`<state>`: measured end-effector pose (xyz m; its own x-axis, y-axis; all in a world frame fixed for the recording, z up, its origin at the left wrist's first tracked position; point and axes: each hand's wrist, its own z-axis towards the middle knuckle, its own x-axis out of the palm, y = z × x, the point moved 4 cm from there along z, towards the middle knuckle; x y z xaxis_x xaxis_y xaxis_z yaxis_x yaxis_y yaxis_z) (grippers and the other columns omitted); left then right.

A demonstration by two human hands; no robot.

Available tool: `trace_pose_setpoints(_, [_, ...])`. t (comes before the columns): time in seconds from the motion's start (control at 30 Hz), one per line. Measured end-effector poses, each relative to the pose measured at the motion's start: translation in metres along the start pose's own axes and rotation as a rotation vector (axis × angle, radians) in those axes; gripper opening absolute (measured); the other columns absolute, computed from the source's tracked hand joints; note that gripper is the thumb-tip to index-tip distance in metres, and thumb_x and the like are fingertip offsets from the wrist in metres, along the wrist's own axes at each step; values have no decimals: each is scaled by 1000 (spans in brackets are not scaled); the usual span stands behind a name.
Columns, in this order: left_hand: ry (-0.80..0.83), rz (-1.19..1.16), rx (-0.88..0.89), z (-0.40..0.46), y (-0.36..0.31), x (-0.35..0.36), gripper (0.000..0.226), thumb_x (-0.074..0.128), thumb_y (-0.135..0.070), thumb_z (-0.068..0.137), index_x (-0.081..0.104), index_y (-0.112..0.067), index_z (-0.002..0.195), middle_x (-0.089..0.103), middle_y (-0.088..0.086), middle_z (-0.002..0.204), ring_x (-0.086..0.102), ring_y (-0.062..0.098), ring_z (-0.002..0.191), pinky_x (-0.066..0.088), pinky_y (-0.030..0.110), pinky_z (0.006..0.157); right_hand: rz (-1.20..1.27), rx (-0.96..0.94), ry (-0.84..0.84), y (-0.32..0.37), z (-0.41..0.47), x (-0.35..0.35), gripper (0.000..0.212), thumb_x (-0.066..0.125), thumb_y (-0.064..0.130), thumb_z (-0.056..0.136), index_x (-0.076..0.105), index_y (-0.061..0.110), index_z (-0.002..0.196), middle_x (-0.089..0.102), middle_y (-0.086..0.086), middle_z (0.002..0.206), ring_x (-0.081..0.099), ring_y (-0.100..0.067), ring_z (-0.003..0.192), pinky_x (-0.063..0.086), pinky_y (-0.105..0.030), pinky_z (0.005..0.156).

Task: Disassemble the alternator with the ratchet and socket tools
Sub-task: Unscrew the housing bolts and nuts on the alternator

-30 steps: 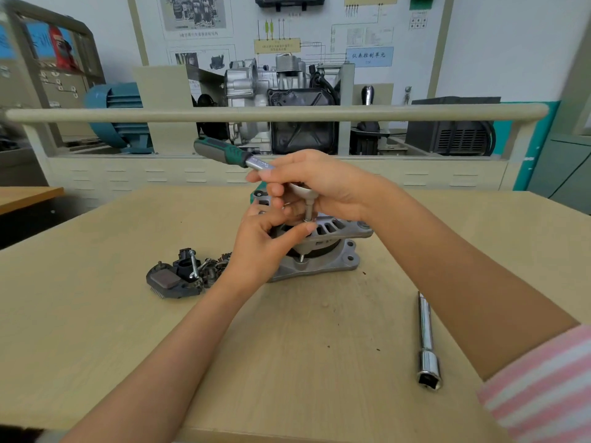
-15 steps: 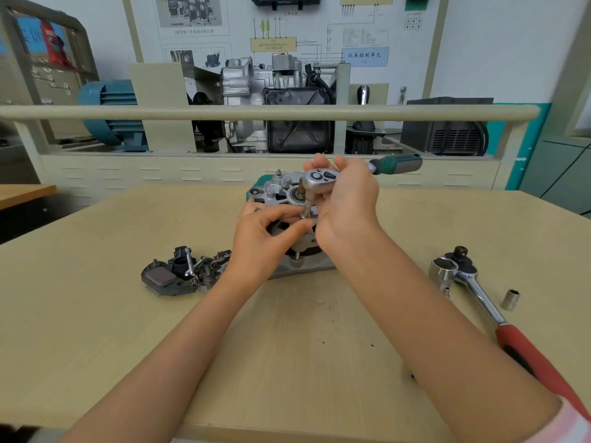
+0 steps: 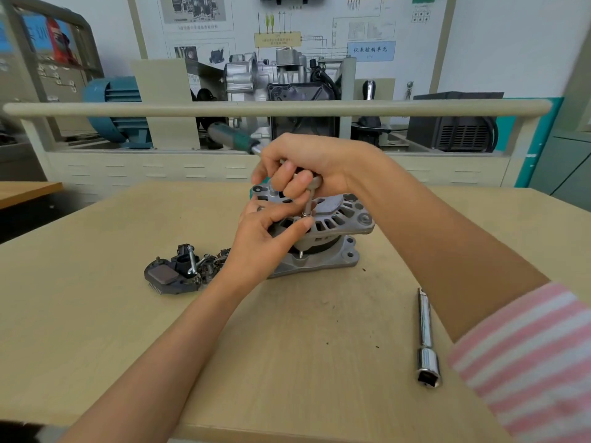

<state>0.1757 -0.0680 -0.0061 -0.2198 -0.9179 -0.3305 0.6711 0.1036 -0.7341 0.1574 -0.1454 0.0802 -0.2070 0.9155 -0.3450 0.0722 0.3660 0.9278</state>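
Right hand (image 3: 307, 161) gripped ratchet (image 3: 235, 139) head, keeping socket (image 3: 308, 199) upright on a housing bolt. Left hand (image 3: 268, 235) pinched socket base to steady it; alternator (image 3: 323, 231) sat mid-desk (image 3: 96, 314).

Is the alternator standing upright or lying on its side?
Upright: the alternator sits flat on the table, vented face up.

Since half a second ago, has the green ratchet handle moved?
Yes. The ratchet handle now points left, toward the blue motor; before it pointed right. The right hand holds the ratchet head over the alternator.
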Motion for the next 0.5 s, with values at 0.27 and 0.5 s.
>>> trace_pose_setpoints(0.27, [13,-56,33,2,-2,1,18,70,-17,80,72,-20,98,64,19,96,48,28,106,40,44,98,347,-45,255,-9,-3,3,20,28,4,90,44,12,82,29,13,37,25,0,25,18,-14,33])
trace_pose_setpoints(0.5, [-48,-73,27,2,2,2,31,70,-8,77,65,-35,92,61,2,79,45,9,89,38,14,81,858,-465,-765,-32,-17,3,14,37,6,95,44,12,84,39,3,53,37,-4,32,29,-16,35])
